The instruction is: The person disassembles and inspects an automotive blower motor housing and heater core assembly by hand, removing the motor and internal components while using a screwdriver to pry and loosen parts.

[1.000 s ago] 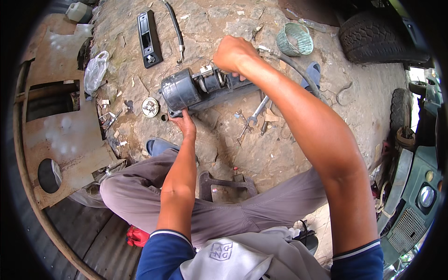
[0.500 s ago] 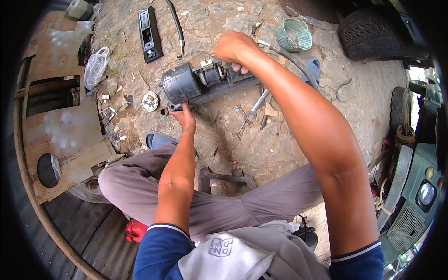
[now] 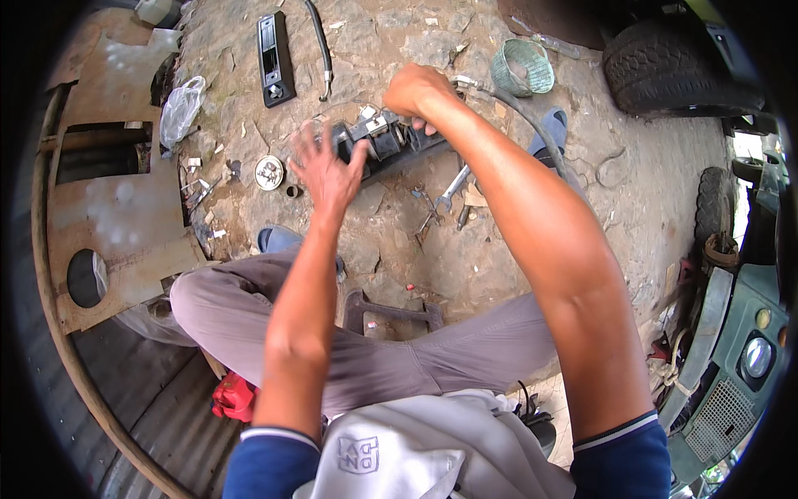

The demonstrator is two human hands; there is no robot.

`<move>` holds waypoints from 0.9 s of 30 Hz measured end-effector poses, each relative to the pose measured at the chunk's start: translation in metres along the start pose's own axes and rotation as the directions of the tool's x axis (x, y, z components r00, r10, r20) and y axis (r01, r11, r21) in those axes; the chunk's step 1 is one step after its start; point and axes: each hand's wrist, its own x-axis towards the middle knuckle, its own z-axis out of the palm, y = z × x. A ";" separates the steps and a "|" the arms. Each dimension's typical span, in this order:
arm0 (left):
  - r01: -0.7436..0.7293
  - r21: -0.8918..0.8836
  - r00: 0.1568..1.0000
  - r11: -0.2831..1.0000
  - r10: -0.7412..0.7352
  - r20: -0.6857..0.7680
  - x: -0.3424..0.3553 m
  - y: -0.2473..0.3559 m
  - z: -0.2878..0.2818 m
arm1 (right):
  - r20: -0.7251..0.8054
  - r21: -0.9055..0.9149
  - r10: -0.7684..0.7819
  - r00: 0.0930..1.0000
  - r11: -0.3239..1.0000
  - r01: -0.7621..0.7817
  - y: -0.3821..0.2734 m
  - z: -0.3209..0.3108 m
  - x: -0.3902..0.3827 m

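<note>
A black motor-like unit (image 3: 386,146) with a round drum end and pale metal fittings on top lies on the ground in front of me. My left hand (image 3: 327,169), slightly blurred, is over the drum end with its fingers spread, and it covers most of the drum. Whether its palm touches the drum I cannot tell. At the unit's right part, my right hand (image 3: 421,93) is closed with curled fingers; what is inside them is hidden. A round metal part (image 3: 268,173) and a small dark ring (image 3: 293,191) lie left of the unit.
An open-ended spanner (image 3: 451,190) and small tools lie near the unit. Beyond are a long black housing (image 3: 275,62), a hose (image 3: 319,46) and a green basket (image 3: 522,66). Cut sheet metal (image 3: 116,208) stands left; a tyre (image 3: 677,66) and vehicle front (image 3: 731,366) are right.
My left hand has moved up from under the drum's near edge to over the drum, with fingers spread. My right hand stays closed at the unit's right part. The whole view has shifted slightly.
</note>
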 end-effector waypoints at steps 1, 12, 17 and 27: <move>-0.067 0.092 0.987 0.993 0.053 0.149 0.007 0.003 -0.008 | 0.005 0.001 -0.019 1.000 1.000 0.019 -0.001 0.002 -0.002; -0.204 0.091 0.921 0.975 0.159 0.355 0.062 -0.033 0.008 | -0.087 -0.166 -0.161 0.983 0.975 0.146 -0.011 0.017 -0.030; -0.214 0.115 0.913 0.970 0.157 0.376 0.068 -0.034 0.009 | -0.141 -0.120 -0.156 0.978 0.983 0.140 0.006 0.026 -0.035; -0.229 0.131 0.915 0.965 0.167 0.366 0.070 -0.043 0.018 | -0.291 -0.231 -0.324 0.900 0.937 0.263 0.028 0.045 -0.026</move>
